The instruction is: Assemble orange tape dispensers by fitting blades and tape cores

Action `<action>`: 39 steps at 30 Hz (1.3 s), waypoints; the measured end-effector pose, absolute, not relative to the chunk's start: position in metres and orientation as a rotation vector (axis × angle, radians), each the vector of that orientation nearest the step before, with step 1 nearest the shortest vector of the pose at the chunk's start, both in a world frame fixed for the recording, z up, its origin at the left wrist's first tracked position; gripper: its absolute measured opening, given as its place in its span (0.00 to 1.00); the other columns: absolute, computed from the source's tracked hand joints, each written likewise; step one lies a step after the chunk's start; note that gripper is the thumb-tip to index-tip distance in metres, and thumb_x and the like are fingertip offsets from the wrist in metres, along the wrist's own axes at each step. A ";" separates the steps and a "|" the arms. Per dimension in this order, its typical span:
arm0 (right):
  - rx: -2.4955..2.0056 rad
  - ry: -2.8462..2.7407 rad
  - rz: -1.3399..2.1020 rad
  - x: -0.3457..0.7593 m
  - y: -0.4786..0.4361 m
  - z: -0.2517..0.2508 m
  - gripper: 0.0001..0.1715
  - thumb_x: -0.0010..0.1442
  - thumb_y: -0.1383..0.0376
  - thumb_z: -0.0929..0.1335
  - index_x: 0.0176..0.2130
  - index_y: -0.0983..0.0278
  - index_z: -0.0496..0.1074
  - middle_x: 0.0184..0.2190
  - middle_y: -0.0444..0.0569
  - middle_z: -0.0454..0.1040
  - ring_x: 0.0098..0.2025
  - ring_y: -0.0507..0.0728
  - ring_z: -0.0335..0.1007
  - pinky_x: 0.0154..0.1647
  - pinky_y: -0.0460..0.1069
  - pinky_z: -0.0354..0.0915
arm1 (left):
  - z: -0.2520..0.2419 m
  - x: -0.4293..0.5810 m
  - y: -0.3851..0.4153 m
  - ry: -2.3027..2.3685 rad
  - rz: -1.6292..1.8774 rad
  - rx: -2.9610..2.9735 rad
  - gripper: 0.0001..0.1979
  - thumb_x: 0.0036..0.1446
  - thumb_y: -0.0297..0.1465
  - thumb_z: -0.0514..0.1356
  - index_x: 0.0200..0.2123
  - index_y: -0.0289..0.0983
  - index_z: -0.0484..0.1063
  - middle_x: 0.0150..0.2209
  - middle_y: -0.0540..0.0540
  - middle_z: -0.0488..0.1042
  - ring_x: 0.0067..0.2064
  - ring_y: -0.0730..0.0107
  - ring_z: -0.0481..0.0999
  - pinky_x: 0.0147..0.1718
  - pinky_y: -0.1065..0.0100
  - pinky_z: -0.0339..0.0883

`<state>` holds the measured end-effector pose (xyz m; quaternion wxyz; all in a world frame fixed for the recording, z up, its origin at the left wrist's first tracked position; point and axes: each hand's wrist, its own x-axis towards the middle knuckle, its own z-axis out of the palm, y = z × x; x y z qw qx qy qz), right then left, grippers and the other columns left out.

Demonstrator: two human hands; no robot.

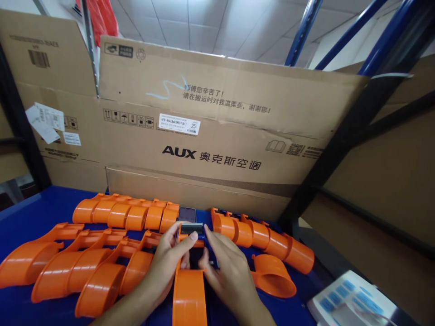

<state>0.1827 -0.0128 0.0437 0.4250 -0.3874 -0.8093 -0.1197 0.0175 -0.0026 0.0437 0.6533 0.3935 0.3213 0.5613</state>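
Between my hands, low in the middle of the head view, is an orange tape dispenser (189, 296) with a rounded orange body towards me. A dark strip with a serrated edge (192, 225) runs across its far end. My left hand (166, 256) grips the dispenser from the left, its thumb lying across the front just under the dark strip. From the right, my right hand (229, 262) closes on it, with the index finger at the strip's right end and the thumb bent lower. Some fingertips are hidden behind the dispenser.
Several similar orange dispensers (102, 290) lie on the blue tabletop (20, 308) at left, with further rows behind and at right. A dark phone-like slab (187, 214) lies beyond my hands. A white device with blue keys (350, 299) stands right. Cardboard (217, 149) walls the back.
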 end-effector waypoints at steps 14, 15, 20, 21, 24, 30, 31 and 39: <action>-0.904 -2.005 -0.083 0.189 -0.014 0.054 0.22 0.65 0.70 0.68 0.58 0.63 0.72 0.46 0.56 0.80 0.46 0.61 0.79 0.49 0.55 0.76 | 0.042 0.017 0.003 0.740 1.317 0.936 0.18 0.54 0.43 0.70 0.38 0.39 0.70 0.15 0.60 0.62 0.15 0.82 0.57 0.17 0.78 0.53; -0.905 -1.979 -0.071 0.190 -0.015 0.054 0.20 0.64 0.69 0.70 0.56 0.62 0.73 0.46 0.55 0.81 0.46 0.61 0.79 0.49 0.55 0.76 | 0.042 0.016 0.003 0.742 1.317 0.953 0.18 0.55 0.44 0.69 0.38 0.39 0.70 0.14 0.60 0.62 0.14 0.83 0.56 0.16 0.78 0.53; -0.922 -1.926 -0.054 0.187 -0.017 0.055 0.15 0.63 0.68 0.71 0.51 0.62 0.75 0.38 0.51 0.81 0.37 0.59 0.80 0.40 0.52 0.76 | 0.038 0.015 0.005 0.753 1.270 1.058 0.18 0.55 0.45 0.68 0.39 0.39 0.72 0.12 0.61 0.60 0.12 0.81 0.55 0.14 0.77 0.50; -0.919 -1.931 -0.073 0.186 -0.017 0.055 0.15 0.63 0.68 0.70 0.51 0.62 0.74 0.36 0.51 0.81 0.36 0.59 0.79 0.39 0.51 0.76 | 0.038 0.015 0.005 0.753 1.271 1.069 0.18 0.55 0.45 0.68 0.40 0.39 0.72 0.11 0.61 0.59 0.11 0.81 0.55 0.13 0.78 0.50; -0.919 -1.951 -0.132 0.184 -0.019 0.055 0.14 0.64 0.69 0.69 0.50 0.64 0.74 0.34 0.51 0.80 0.34 0.59 0.78 0.36 0.51 0.75 | 0.039 0.015 0.004 0.749 1.286 1.084 0.17 0.54 0.44 0.69 0.38 0.39 0.72 0.11 0.62 0.58 0.11 0.82 0.53 0.13 0.78 0.49; -1.130 -1.791 0.001 0.197 -0.020 0.058 0.11 0.67 0.66 0.65 0.45 0.63 0.76 0.29 0.47 0.79 0.26 0.55 0.75 0.30 0.49 0.71 | 0.044 0.011 0.004 0.716 1.294 1.052 0.15 0.56 0.42 0.68 0.35 0.40 0.68 0.10 0.63 0.56 0.11 0.83 0.50 0.13 0.78 0.47; -1.159 -1.741 0.030 0.200 -0.019 0.060 0.11 0.68 0.65 0.65 0.44 0.63 0.76 0.29 0.47 0.79 0.27 0.55 0.75 0.30 0.48 0.70 | 0.044 0.010 0.004 0.719 1.302 1.050 0.15 0.56 0.42 0.67 0.35 0.40 0.68 0.10 0.63 0.56 0.11 0.83 0.50 0.13 0.78 0.47; -1.427 -1.959 0.148 0.211 -0.007 0.070 0.09 0.64 0.65 0.65 0.35 0.62 0.75 0.30 0.47 0.77 0.31 0.57 0.72 0.31 0.48 0.64 | 0.048 0.011 -0.002 0.722 1.299 1.111 0.14 0.58 0.40 0.67 0.37 0.39 0.68 0.12 0.62 0.60 0.12 0.82 0.53 0.14 0.77 0.50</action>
